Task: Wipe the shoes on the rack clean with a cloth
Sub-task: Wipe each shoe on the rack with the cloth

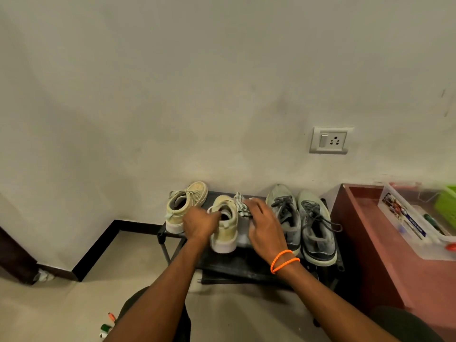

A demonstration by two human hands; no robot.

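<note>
So that the shoe (225, 224) stays put, the left hand (199, 224) grips its collar while the right hand (265, 224), fingers curled, presses the cloth (241, 206) against its side.

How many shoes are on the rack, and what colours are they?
Cream high-top shoes: 2, one at the left end, one gripped by the left hand
Grey sneakers: 2, side by side at the right
Total: 4 shoes
</note>
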